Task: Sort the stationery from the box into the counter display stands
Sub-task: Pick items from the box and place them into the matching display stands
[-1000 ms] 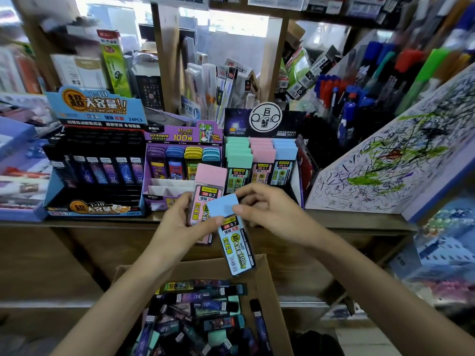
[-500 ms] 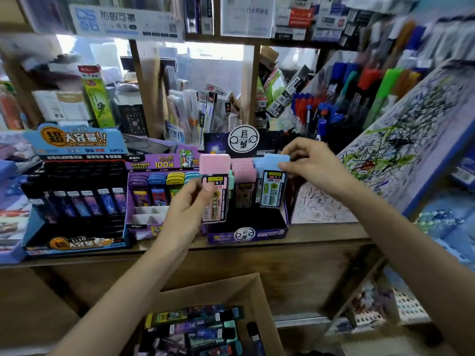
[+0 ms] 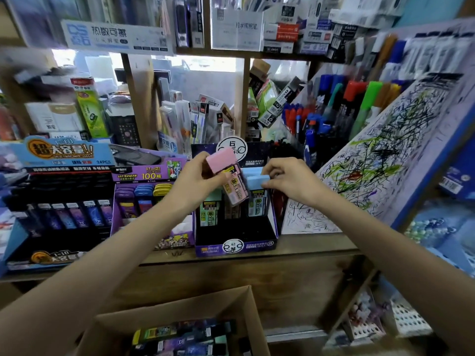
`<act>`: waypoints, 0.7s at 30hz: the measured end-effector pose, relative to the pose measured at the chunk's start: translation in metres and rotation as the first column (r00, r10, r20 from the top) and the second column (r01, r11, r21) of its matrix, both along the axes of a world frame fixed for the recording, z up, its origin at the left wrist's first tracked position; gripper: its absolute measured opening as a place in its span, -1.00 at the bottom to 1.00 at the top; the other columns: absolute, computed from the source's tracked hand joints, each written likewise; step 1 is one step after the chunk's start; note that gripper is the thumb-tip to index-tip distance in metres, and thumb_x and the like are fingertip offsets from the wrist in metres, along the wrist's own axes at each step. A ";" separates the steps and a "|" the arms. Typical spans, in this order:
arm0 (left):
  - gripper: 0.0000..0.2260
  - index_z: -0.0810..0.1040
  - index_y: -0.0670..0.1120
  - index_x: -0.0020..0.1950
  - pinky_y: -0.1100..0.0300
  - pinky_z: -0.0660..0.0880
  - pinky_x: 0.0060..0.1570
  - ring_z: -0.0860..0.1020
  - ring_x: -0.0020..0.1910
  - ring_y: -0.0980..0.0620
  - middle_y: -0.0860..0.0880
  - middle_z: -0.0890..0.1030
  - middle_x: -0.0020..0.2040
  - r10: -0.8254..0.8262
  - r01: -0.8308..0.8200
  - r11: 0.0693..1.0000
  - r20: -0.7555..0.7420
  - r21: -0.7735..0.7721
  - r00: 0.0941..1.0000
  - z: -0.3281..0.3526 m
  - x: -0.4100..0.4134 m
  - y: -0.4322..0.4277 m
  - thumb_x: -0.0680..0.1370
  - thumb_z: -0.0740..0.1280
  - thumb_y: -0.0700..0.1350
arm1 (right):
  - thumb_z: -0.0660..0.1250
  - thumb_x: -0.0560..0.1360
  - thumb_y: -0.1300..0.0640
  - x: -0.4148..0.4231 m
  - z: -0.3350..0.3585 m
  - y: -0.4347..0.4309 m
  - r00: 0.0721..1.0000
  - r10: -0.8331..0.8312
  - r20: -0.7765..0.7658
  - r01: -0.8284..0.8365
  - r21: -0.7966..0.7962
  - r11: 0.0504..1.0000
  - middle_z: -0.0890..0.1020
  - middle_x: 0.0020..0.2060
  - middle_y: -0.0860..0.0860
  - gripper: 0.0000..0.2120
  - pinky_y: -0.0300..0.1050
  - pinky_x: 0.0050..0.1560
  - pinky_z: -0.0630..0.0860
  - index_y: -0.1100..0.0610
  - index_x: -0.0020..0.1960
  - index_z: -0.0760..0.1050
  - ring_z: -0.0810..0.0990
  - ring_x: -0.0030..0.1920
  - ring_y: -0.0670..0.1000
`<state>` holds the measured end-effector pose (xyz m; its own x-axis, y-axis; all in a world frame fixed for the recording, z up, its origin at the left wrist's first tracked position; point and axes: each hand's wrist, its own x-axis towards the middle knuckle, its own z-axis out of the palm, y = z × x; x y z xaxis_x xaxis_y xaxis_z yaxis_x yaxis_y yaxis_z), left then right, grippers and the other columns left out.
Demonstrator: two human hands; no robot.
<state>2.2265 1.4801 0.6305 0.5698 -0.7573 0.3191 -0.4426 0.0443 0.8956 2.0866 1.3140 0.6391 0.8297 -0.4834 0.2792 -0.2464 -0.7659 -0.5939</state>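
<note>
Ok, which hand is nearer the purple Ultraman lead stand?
Left. The left hand, gripping a pink-capped lead case, is just right of the purple Ultraman stand; the right hand is farther right, pinching a blue-capped case.

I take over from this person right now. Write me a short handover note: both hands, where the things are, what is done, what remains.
Left hand holds a pink-capped case, tilted, above the middle of the dark display stand.
Right hand pinches the cap of a blue-capped case in the stand's right row.
Done: a green-capped case stands in the left row.
Left: place the pink one, release the blue one, then sort the cases in the cardboard box.
</note>
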 end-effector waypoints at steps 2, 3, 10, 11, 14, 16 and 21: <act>-0.81 0.42 -0.11 -0.02 -0.04 0.50 0.08 0.57 -0.04 -0.06 -0.09 0.58 -0.07 -0.034 0.034 0.999 0.029 0.029 0.999 0.003 0.006 -0.002 0.48 0.41 -0.24 | 0.43 0.43 0.24 0.000 -0.001 0.000 1.000 -0.001 -0.005 0.000 -0.030 1.000 0.58 -0.12 0.04 -0.86 -0.15 -0.02 0.54 0.15 -0.04 0.53 0.57 -0.08 0.02; -0.77 0.41 -0.03 -0.01 0.02 0.53 0.04 0.59 -0.08 -0.05 -0.06 0.58 -0.06 -0.057 0.056 0.998 0.042 0.040 0.997 0.003 0.008 -0.002 0.47 0.41 -0.25 | 0.42 0.45 0.23 0.001 -0.002 0.000 1.000 -0.001 -0.022 -0.001 -0.067 0.998 0.58 -0.11 0.05 -0.85 -0.11 -0.01 0.54 0.14 -0.01 0.52 0.56 -0.09 0.04; -0.66 0.31 0.13 0.07 0.11 0.54 -0.18 0.59 -0.27 -0.11 -0.02 0.55 -0.03 -0.099 0.041 0.989 0.420 0.146 0.902 -0.002 0.012 -0.006 0.49 0.41 -0.17 | 0.41 0.45 0.18 0.013 -0.002 0.003 0.998 -0.016 -0.054 -0.001 -0.298 0.955 0.60 -0.07 0.03 -0.81 -0.11 -0.02 0.48 0.10 0.06 0.53 0.54 -0.07 0.03; -0.66 0.30 0.11 0.07 0.17 0.51 -0.24 0.56 -0.32 -0.04 -0.02 0.54 -0.06 -0.094 0.030 0.988 0.449 0.148 0.888 -0.003 0.012 -0.007 0.49 0.41 -0.16 | 0.43 0.44 0.20 0.014 -0.002 0.003 0.999 -0.014 -0.029 0.006 -0.251 0.968 0.59 -0.10 0.00 -0.81 -0.16 -0.05 0.45 0.10 0.04 0.55 0.52 -0.10 0.00; -0.67 0.28 0.05 0.07 0.16 0.48 -0.23 0.54 -0.26 0.04 -0.01 0.53 -0.08 -0.087 0.004 0.987 0.518 0.159 0.851 -0.006 0.011 -0.008 0.49 0.41 -0.13 | 0.46 0.41 0.23 0.014 -0.004 -0.001 0.999 -0.044 0.005 0.044 -0.178 0.983 0.53 -0.23 -0.07 -0.84 -0.20 -0.14 0.39 0.10 -0.05 0.54 0.48 -0.19 -0.03; -0.68 0.29 0.01 0.09 0.19 0.42 -0.29 0.51 -0.27 0.03 -0.04 0.55 -0.08 -0.112 -0.010 0.982 0.623 0.190 0.774 -0.007 0.009 -0.009 0.50 0.41 -0.12 | 0.46 0.41 0.23 0.012 -0.005 -0.007 0.998 -0.064 -0.029 0.058 -0.185 0.981 0.50 -0.24 -0.03 -0.83 -0.20 -0.21 0.35 0.08 -0.12 0.47 0.48 -0.22 0.01; -0.65 0.39 -0.11 0.15 0.33 0.18 -0.41 0.33 -0.42 0.17 0.15 0.38 -0.37 -0.120 -0.071 0.975 0.766 0.212 0.632 -0.009 0.006 -0.015 0.46 0.45 -0.10 | 0.46 0.40 0.17 0.013 -0.003 -0.011 0.983 -0.075 -0.165 0.012 -0.357 0.934 0.48 -0.13 -0.01 -0.81 -0.09 -0.13 0.47 0.07 -0.13 0.44 0.51 -0.12 0.06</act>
